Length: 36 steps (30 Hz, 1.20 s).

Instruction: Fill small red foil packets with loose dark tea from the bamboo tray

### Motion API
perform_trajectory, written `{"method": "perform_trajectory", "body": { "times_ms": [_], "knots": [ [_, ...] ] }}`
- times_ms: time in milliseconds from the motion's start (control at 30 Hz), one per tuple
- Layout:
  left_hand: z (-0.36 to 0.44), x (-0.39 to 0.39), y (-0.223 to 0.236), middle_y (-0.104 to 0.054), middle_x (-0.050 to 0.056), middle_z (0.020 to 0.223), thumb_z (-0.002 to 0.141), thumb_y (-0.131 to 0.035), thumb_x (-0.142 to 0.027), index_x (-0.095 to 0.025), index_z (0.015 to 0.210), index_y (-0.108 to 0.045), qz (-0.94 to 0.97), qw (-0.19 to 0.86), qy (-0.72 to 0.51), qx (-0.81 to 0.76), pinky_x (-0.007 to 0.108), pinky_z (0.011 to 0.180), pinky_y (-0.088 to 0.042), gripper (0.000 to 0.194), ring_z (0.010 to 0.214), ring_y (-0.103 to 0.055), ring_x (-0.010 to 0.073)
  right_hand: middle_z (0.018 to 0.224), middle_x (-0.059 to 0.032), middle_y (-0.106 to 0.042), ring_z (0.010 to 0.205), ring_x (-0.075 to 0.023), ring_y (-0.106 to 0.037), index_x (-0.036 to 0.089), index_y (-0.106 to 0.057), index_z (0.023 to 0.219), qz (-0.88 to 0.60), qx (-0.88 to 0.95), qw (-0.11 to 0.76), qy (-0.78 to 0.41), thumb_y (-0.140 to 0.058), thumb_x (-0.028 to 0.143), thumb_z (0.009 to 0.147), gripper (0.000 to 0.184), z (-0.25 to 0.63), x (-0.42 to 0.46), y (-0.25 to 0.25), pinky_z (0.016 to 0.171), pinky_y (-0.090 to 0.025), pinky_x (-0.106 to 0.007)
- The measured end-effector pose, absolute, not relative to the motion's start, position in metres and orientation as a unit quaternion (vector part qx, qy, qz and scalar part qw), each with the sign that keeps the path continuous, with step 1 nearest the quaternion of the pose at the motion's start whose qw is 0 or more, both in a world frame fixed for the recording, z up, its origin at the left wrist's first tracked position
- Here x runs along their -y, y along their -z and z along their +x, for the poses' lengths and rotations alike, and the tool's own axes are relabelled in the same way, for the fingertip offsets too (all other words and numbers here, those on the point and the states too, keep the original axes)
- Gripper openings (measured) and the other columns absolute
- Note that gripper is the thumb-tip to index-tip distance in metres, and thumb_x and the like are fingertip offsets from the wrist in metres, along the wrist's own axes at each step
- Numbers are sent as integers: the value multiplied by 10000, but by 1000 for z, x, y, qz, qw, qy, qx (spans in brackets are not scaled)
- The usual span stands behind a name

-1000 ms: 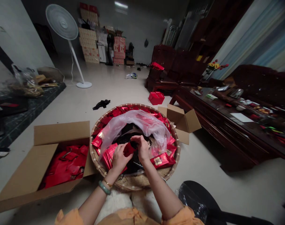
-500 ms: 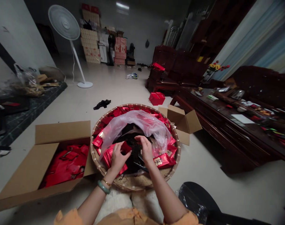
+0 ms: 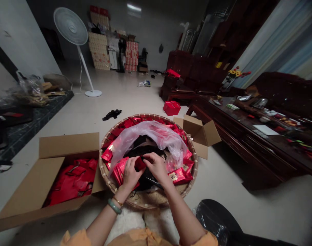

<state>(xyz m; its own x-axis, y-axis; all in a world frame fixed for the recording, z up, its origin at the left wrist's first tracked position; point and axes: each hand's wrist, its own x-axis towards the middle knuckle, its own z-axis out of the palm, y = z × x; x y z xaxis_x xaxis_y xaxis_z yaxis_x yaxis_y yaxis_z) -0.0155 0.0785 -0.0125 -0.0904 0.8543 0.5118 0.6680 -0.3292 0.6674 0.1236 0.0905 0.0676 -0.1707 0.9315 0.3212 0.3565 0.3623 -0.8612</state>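
Our two hands angled inward over one round basket, left hand gripping one open red pouch, right hand's grip narrow at its mouth.

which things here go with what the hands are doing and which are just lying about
In use, apparently: left hand, right hand, red packet, plastic bag, bamboo tray.
Probably just lying about: pedestal fan, red box, flowers.
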Motion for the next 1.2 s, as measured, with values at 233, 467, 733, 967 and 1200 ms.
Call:
{"method": "perform_trajectory", "body": {
  "times_ms": [233, 467, 733, 967, 1200],
  "knots": [
    [-18, -78, 16, -538, 86, 1045, 735, -650, -283, -199, 1163, -488, 660, 120, -461, -581, 441, 869, -468, 465, 1015, -524, 260, 948, -53, -678, 861, -186, -613, 226, -661, 1013, -475, 694, 453, -297, -514, 186, 803, 259, 125, -88, -65, 781, -480, -325],
    [-19, -79, 17, -522, 94, 1052, 746, -626, -253, -197, 1201, -467, 663, 115, -455, -583, 436, 853, -475, 485, 1016, -523, 265, 933, -63, -656, 894, -199, -524, 227, -662, 1002, -466, 797, 329, -196, -477, 167, 849, 247, 124, -81, -74, 807, -446, -335],
    [-22, -78, 21, -512, 106, 1093, 735, -593, -193, -204, 1254, -454, 680, 112, -433, -582, 433, 847, -481, 538, 1043, -521, 275, 1174, -128, -507, 1230, -321, -320, 258, -604, 1157, -532, 820, 182, -107, -626, 416, 779, 410, 118, -78, -73, 958, -369, -458],
    [-21, -79, 26, -563, 110, 1124, 741, -596, -239, -193, 1235, -469, 691, 93, -427, -576, 460, 897, -445, 512, 1058, -522, 282, 1144, -126, -549, 1228, -322, -354, 258, -665, 1071, -546, 818, 147, -104, -592, 401, 809, 306, 122, -80, -73, 954, -371, -462],
    [-21, -81, 30, -584, 114, 1150, 730, -587, -208, -184, 1256, -448, 700, 93, -411, -576, 458, 898, -438, 544, 1028, -541, 274, 1170, -103, -545, 1234, -299, -357, 291, -647, 1093, -534, 825, 154, -102, -566, 348, 834, 277, 119, -79, -71, 977, -361, -436]
  ]
}}
